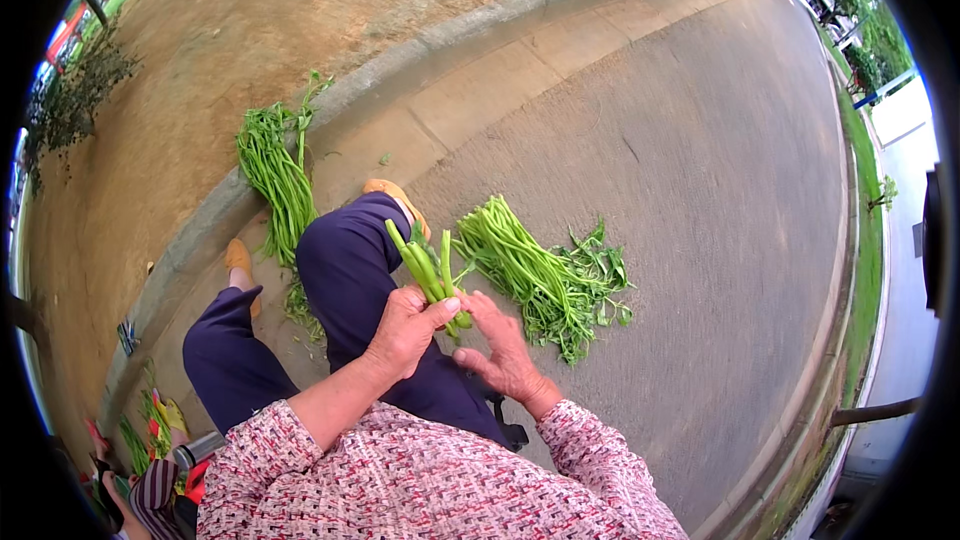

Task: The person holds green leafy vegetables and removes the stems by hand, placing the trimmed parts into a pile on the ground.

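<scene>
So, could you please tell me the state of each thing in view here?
Left hand: closed around the held stalks.
Right hand: open, fingertips at the stalk ends.
Held stalks: bunched, pointing up and away.
Right pile of greens: lying loose on the pavement.
Left pile of greens: lying across the curb.

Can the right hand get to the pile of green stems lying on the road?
Probably yes. The right hand is right beside the pile of green stems on the road, with nothing between them.
</scene>
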Demonstrator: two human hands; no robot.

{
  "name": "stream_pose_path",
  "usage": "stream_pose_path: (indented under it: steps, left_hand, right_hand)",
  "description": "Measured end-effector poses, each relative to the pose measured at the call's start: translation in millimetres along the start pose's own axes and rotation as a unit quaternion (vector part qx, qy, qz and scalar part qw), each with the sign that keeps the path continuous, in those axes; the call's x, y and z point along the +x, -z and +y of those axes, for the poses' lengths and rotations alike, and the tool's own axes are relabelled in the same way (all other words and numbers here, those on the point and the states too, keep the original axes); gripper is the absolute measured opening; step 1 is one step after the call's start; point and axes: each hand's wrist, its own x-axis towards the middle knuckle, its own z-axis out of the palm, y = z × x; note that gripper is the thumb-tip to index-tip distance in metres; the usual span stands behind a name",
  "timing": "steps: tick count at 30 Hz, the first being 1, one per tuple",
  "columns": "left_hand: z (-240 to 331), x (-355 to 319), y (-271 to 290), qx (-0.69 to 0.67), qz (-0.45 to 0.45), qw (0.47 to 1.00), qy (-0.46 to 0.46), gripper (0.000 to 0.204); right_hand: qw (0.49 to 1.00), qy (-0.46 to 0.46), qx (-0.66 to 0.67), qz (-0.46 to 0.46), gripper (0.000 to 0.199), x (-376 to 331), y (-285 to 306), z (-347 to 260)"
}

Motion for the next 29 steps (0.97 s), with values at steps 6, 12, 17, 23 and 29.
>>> stream_pose_path:
  steps: [6,12,17,23,29]
  left_hand:
    - [-2,-1,6,0.016,-0.012,1.0,0.023,0.014]
    - [5,-2,5,-0.019,0.012,1.0,-0.009,0.023]
    - [-1,0,14,-0.028,-0.009,0.999,-0.022,0.028]
    - [7,-4,16,0.006,-0.081,0.997,0.006,0.033]
    - [6,-8,18,0.087,-0.14,0.986,0.03,0.044]
  right_hand:
    - [0.991,-0.046,0.106,0.063,0.035,3,-31,-5]
    - [0.957,-0.12,0.258,0.047,0.024,-2,-37,1]
    - [0.947,-0.102,0.301,0.038,0.026,-1,-27,-14]
    - [0.916,-0.155,0.369,0.002,0.028,0,-12,-22]
    - [0.941,-0.114,0.318,0.025,0.029,0,-11,-16]
